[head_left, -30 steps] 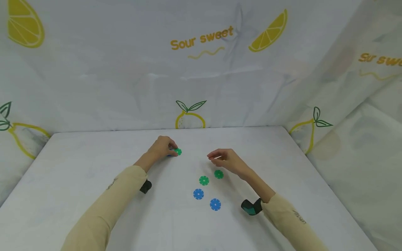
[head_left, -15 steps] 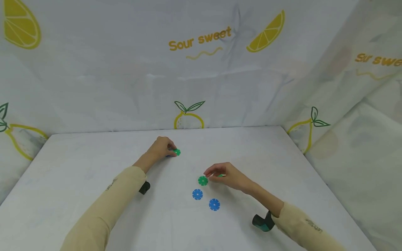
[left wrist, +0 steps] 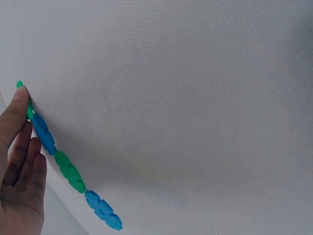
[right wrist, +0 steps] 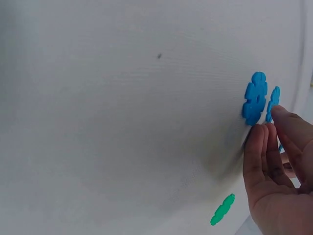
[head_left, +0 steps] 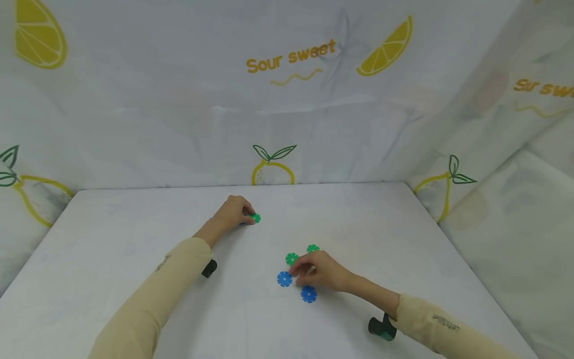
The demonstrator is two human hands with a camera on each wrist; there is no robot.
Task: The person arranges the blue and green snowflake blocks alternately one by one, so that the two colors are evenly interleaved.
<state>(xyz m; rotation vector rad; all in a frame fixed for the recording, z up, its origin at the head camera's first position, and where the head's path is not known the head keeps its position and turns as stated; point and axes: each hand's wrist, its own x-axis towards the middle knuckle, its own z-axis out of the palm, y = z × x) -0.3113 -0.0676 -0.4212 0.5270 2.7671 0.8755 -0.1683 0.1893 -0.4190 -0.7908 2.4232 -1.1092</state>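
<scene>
At the far middle of the table, my left hand [head_left: 232,211] pinches a green notched snowflake disc [head_left: 256,218]. In the left wrist view that disc heads a line with a blue disc [left wrist: 44,133], a green disc [left wrist: 70,172] and another blue disc [left wrist: 102,210], their edges meeting. My right hand [head_left: 325,272], thumb and fingers parted, is low over the loose discs. Its fingertips are right at the edge of a blue disc [head_left: 284,278]. Another blue disc [head_left: 309,294] lies just below the hand. Two green discs, one [head_left: 292,259] in full view and one [head_left: 313,248] partly hidden, lie beyond it.
A white cloth covers the table [head_left: 134,239]. Behind it hangs a white lemon-print curtain [head_left: 179,124], which continues along the right side. A dark wrist camera [head_left: 382,327] juts out beneath the right sleeve, and another [head_left: 209,268] beneath the left.
My right hand has moved down toward the near side, from above the green discs to beside the blue ones. My left hand has stayed with the green disc.
</scene>
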